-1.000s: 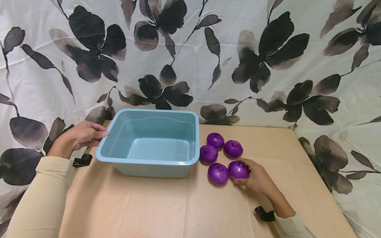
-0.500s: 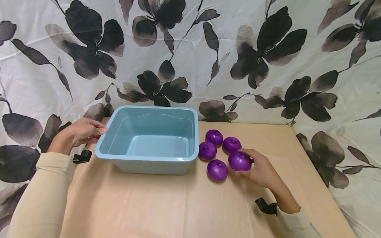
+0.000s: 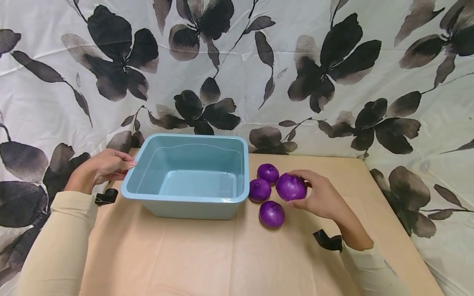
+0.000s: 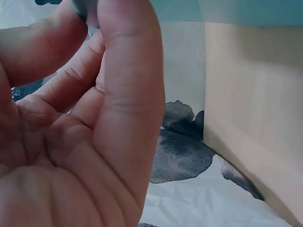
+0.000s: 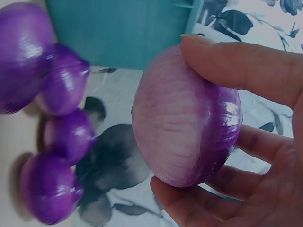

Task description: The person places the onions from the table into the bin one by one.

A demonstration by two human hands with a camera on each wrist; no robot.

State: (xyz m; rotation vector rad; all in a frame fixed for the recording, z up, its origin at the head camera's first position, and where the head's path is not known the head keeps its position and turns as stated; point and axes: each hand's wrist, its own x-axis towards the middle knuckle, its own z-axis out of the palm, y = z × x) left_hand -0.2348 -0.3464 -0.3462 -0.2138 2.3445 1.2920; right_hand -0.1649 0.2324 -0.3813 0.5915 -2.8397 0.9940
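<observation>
A purple onion point(image 3: 291, 187) is held up off the table in my right hand point(image 3: 321, 196), thumb on one side and fingers on the other. In the right wrist view the held onion point(image 5: 184, 118) shows a paler side. Several more onions rest on the table to its left, among them a near onion point(image 3: 272, 214) and a far onion point(image 3: 268, 173). The held one hides another in the head view. At the left, my left hand point(image 3: 105, 166) pinches the rim of a light blue plastic basin point(image 3: 185, 200). Nothing lies inside the basin.
The basin and onions stand on a tan-covered table point(image 3: 192, 259). Behind it hangs a white cloth point(image 3: 259, 82) with dark flower prints. The onions lie close to the basin's right side. A black wrist mount point(image 3: 327, 240) sits below the right hand.
My right hand has lifted the onion off the table and moved it away from me, over the onion behind. The left hand keeps its place on the basin's rim.
</observation>
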